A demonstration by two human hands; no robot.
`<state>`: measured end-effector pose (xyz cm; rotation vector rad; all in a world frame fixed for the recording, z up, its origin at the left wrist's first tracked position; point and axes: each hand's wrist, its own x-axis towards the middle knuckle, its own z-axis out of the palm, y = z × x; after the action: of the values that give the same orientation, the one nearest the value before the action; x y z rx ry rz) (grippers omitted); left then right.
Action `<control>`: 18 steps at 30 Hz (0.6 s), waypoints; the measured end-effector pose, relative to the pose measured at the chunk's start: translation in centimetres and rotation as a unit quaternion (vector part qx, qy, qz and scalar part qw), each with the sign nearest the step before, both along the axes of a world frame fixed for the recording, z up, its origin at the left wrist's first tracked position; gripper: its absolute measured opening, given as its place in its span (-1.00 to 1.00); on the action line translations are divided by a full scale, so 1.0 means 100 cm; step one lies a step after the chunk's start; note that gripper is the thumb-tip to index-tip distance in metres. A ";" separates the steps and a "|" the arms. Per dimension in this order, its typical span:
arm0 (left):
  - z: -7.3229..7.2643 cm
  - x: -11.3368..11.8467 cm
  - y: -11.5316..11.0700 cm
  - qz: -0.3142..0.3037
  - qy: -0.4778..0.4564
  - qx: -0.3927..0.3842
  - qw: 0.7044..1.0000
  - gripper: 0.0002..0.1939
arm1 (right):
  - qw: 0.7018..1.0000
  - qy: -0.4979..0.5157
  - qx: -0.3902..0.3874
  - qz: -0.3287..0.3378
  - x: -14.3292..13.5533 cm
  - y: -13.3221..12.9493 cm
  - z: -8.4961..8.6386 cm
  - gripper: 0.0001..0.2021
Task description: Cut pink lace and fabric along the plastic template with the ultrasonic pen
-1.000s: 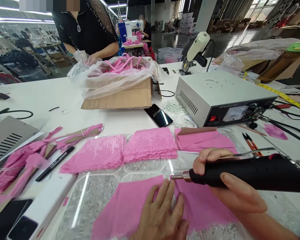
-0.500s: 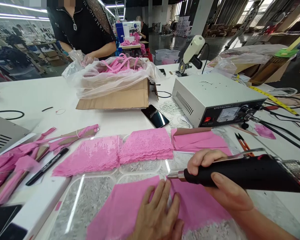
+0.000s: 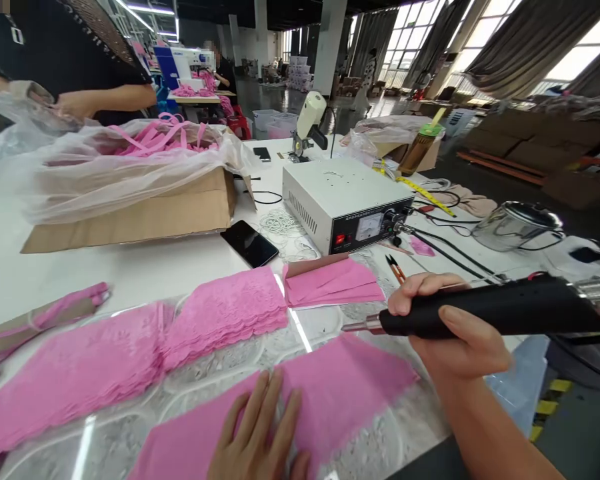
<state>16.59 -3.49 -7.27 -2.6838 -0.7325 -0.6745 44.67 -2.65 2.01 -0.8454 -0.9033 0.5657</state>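
My right hand (image 3: 463,340) is wrapped round a black ultrasonic welding gun (image 3: 525,307), whose slim metal tip points left. The tip is at the upper corner of a pink fabric piece (image 3: 350,387); whether it touches I cannot tell. Flat on the cloth lies my left hand (image 3: 260,433), fingers spread, where this piece meets a second pink fabric piece (image 3: 180,433). Behind them are a stack of pink lace pieces (image 3: 227,313), another lace pile (image 3: 90,360) at its left, and folded plain pink pieces (image 3: 330,283).
A grey power box (image 3: 350,193) with a lit red switch stands behind. Left of it are a phone (image 3: 250,243) and a plastic-lined carton (image 3: 145,223) of pink straps. Orange-handled snips (image 3: 395,268) lie near my right hand. A co-worker (image 3: 100,100) handles plastic at the carton.
The view has swung right. The welding gun's tip has come away from the seam between my left fingers to the right piece's upper corner. My left hand still lies on the cloth.
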 end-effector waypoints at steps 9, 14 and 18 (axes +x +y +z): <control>-0.002 -0.003 0.004 -0.012 0.026 0.025 0.999 -0.52 | 0.999 0.024 0.004 -0.026 0.013 -0.012 -0.019 -0.87; -0.002 -0.004 0.004 -0.011 0.031 0.027 0.999 -0.52 | 1.000 0.016 -0.001 -0.020 0.012 -0.010 -0.021 -0.88; -0.002 -0.005 0.005 -0.014 0.033 0.028 0.999 -0.53 | 1.000 0.005 0.002 -0.011 0.013 -0.010 -0.023 -0.88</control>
<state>16.07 -3.00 -7.46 -2.6568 -0.6511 -0.5995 45.94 -3.68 -0.33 -0.8467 -0.8838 0.5474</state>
